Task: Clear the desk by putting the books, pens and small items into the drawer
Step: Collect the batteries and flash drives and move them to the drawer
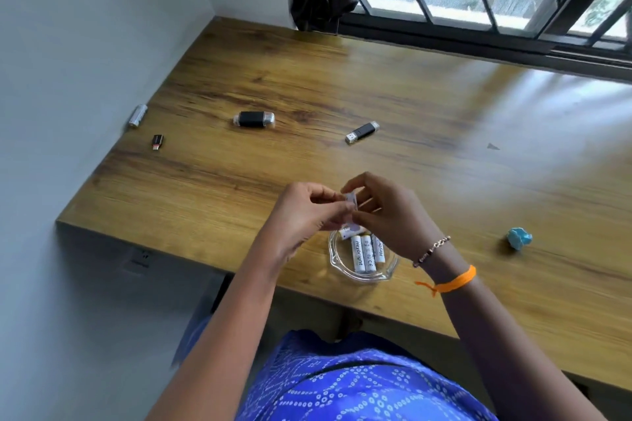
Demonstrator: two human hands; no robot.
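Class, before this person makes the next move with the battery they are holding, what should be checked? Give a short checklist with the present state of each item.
1. White battery held by both the left hand and right hand: ok.
2. Glass dish sits directly below the hands: ok.
3. Batteries in dish lie flat, with room beside them: ok.
4. Loose items remain: battery at wall, two black USB sticks, small adapter, blue object: not ok.
5. Drawer open and reachable: cannot tell, not in view.
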